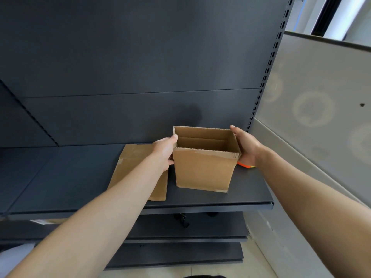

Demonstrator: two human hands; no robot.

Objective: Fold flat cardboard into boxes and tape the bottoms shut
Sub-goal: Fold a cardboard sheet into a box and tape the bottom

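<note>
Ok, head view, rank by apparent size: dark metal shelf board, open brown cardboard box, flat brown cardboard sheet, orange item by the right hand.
Dark metal shelf board.
Open brown cardboard box and flat brown cardboard sheet: similar, sheet partly covered, unranked.
Orange item, mostly hidden.

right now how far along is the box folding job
Done: one brown cardboard box stands folded up, open top upward, on the dark metal shelf; its bottom is hidden, so taping is unconfirmed. In hand: the left hand grips one side, the right hand presses the other. Left: a flat brown cardboard sheet beside it, unfolded.
</note>
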